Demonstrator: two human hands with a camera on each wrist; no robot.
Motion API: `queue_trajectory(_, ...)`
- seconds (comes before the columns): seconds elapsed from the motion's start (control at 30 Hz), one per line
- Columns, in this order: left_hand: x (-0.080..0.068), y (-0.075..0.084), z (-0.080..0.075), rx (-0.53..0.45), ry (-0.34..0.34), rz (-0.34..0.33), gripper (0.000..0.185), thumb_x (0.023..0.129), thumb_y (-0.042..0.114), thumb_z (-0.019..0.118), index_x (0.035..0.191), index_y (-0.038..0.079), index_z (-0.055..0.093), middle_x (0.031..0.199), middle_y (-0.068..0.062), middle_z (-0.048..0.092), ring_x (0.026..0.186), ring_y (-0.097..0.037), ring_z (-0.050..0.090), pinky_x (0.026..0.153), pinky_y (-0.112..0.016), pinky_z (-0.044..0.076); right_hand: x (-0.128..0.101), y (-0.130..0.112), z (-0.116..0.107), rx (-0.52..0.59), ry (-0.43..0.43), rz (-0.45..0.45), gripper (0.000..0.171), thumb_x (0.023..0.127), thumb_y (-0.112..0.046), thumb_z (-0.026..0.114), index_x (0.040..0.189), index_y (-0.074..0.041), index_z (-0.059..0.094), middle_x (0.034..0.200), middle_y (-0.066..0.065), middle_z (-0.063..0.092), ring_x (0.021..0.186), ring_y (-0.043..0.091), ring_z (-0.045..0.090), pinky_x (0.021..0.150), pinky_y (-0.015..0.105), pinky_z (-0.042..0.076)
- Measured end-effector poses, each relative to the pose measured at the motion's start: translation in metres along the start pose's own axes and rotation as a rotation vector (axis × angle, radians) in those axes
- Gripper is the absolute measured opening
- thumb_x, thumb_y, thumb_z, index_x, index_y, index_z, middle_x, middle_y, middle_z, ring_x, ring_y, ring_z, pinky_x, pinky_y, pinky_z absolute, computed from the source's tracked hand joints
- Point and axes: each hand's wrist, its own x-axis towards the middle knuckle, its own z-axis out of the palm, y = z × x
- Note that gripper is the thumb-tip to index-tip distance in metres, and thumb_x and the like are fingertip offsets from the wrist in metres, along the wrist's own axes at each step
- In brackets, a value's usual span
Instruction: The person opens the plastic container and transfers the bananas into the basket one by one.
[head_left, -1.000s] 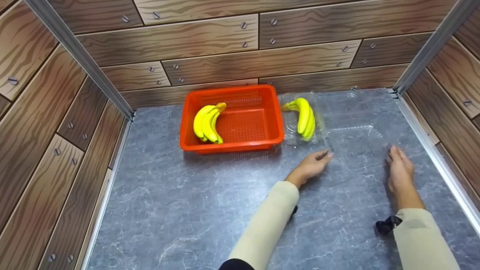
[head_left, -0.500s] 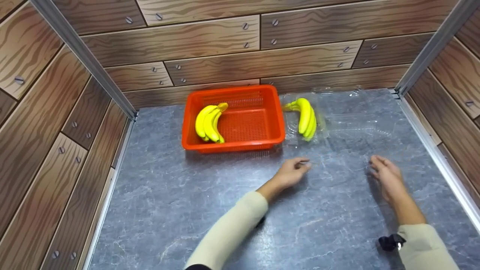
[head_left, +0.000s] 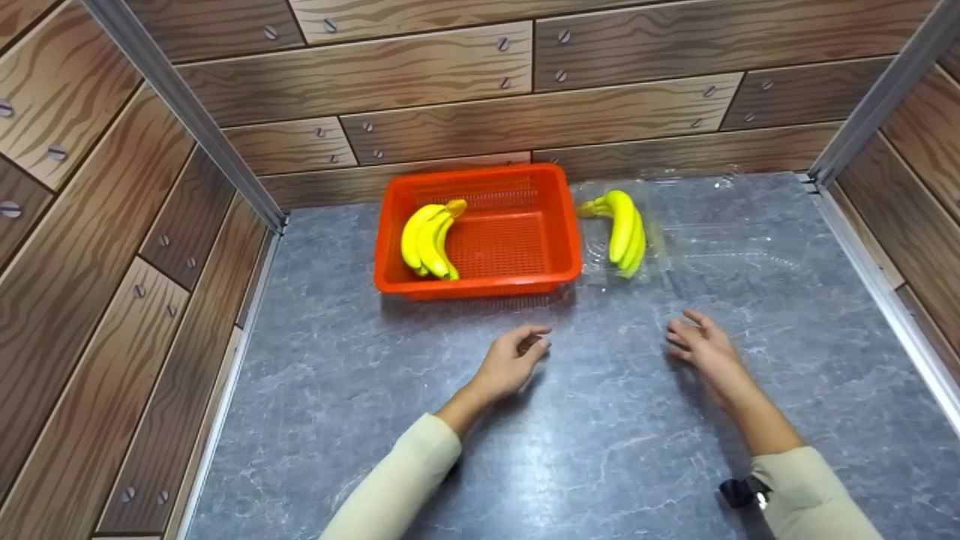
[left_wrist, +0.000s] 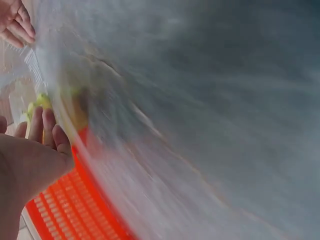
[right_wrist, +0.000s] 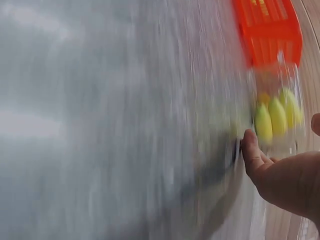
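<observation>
An orange basket (head_left: 553, 255) stands at the back of the grey marble table and holds a bunch of yellow bananas (head_left: 428, 240). Right of it a second bunch of bananas (head_left: 627, 231) lies in an open clear plastic clamshell box (head_left: 720, 251). My left hand (head_left: 514, 360) hovers over the table in front of the basket, fingers loosely curled, holding nothing. My right hand (head_left: 701, 346) hovers in front of the clamshell, fingers relaxed and empty. Both wrist views are blurred; the left wrist view shows the basket (left_wrist: 70, 210), the right wrist view the bananas (right_wrist: 275, 117).
Wood-pattern walls with metal corner posts (head_left: 187, 112) enclose the table on the left, back and right. Bare marble surface (head_left: 600, 450) spreads between my arms and toward the near edge.
Both hands have drawn back from the clamshell toward me and to the left. The clamshell's lid, near my fingers a second ago, now lies open and untouched.
</observation>
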Motion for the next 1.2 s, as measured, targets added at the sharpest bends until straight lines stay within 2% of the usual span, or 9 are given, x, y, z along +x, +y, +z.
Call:
queue_trajectory(0.07,-0.003,-0.002,-0.005,0.002,-0.009,-0.004,0.036,0.108,0.019,0.061,0.140,0.002,0.067,0.117,-0.021,0.078,0.105,-0.033,0.076,0.092,-0.024,0.060,0.004,-0.003,0.012,0.042,-0.002,-0.001,0.086,0.112,-0.034,0.052,0.170,0.003,0.001,0.170,0.032,0.027,0.103,-0.010,0.063,0.097,0.016,0.057)
queue_trajectory(0.1,-0.005,-0.003,-0.007,0.007,-0.009,-0.004,0.036,0.108,0.019,0.061,0.140,0.002,0.067,0.116,-0.020,0.078,0.104,-0.032,0.076,0.090,-0.024,0.059,0.006,-0.004,0.018,0.070,0.001,-0.002,0.086,0.112,-0.034,0.051,0.170,0.003,-0.001,0.171,0.034,0.024,0.102,-0.009,0.063,0.097,0.017,0.058)
queue_trajectory(0.3,-0.006,-0.013,-0.017,0.060,0.018,0.005,0.035,0.109,0.019,0.060,0.138,0.003,0.068,0.114,-0.015,0.079,0.098,-0.017,0.071,0.089,-0.025,0.057,0.025,-0.017,0.054,0.280,0.054,0.011,0.089,0.112,-0.041,0.048,0.170,0.000,-0.005,0.172,0.033,0.021,0.104,0.004,0.068,0.101,0.022,0.059)
queue_trajectory(0.43,-0.005,-0.018,-0.021,0.070,0.028,0.006,0.034,0.109,0.019,0.060,0.138,0.002,0.069,0.114,-0.015,0.079,0.102,-0.018,0.073,0.094,-0.029,0.058,0.042,-0.031,0.075,0.377,0.153,0.043,0.085,0.110,-0.045,0.051,0.168,0.001,0.009,0.163,0.029,0.033,0.097,0.008,0.069,0.103,0.025,0.060)
queue_trajectory(0.57,-0.004,-0.021,-0.024,0.064,0.030,0.014,0.035,0.109,0.019,0.060,0.138,0.001,0.069,0.114,-0.017,0.079,0.104,-0.025,0.074,0.095,-0.030,0.059,0.057,-0.045,0.092,0.372,0.325,0.128,0.087,0.105,-0.053,0.058,0.163,0.001,0.022,0.151,0.019,0.045,0.080,0.008,0.071,0.088,0.024,0.065)
queue_trajectory(0.67,-0.003,-0.021,-0.027,0.045,0.052,0.014,0.034,0.108,0.018,0.060,0.137,0.001,0.069,0.113,-0.018,0.079,0.105,-0.028,0.075,0.094,-0.028,0.058,0.065,-0.053,0.100,0.386,0.406,0.195,0.097,0.100,-0.061,0.063,0.167,-0.006,0.019,0.159,0.018,0.045,0.086,0.013,0.073,0.085,0.027,0.066)
queue_trajectory(0.8,-0.001,-0.019,-0.031,0.023,0.083,0.022,0.032,0.108,0.014,0.061,0.135,-0.001,0.069,0.110,-0.021,0.079,0.101,-0.030,0.075,0.088,-0.023,0.056,0.075,-0.060,0.103,0.379,0.470,0.246,0.108,0.094,-0.071,0.065,0.170,-0.013,0.015,0.166,0.017,0.043,0.096,0.019,0.074,0.089,0.031,0.066)
queue_trajectory(1.03,0.002,-0.015,-0.034,-0.043,0.091,0.034,0.033,0.107,0.011,0.061,0.137,-0.005,0.066,0.110,-0.029,0.077,0.102,-0.043,0.074,0.080,-0.019,0.057,0.090,-0.064,0.101,0.292,0.524,0.306,0.116,0.088,-0.082,0.061,0.167,-0.008,0.018,0.168,0.020,0.038,0.074,0.011,0.073,0.073,0.025,0.066)
queue_trajectory(1.2,0.004,-0.017,-0.032,-0.043,0.086,0.033,0.033,0.107,0.011,0.061,0.135,-0.006,0.067,0.110,-0.029,0.077,0.101,-0.043,0.074,0.080,-0.019,0.057,0.094,-0.067,0.100,0.256,0.524,0.325,0.108,0.092,-0.078,0.060,0.167,-0.012,0.021,0.148,0.012,0.052,0.077,0.012,0.068,0.070,0.025,0.065)
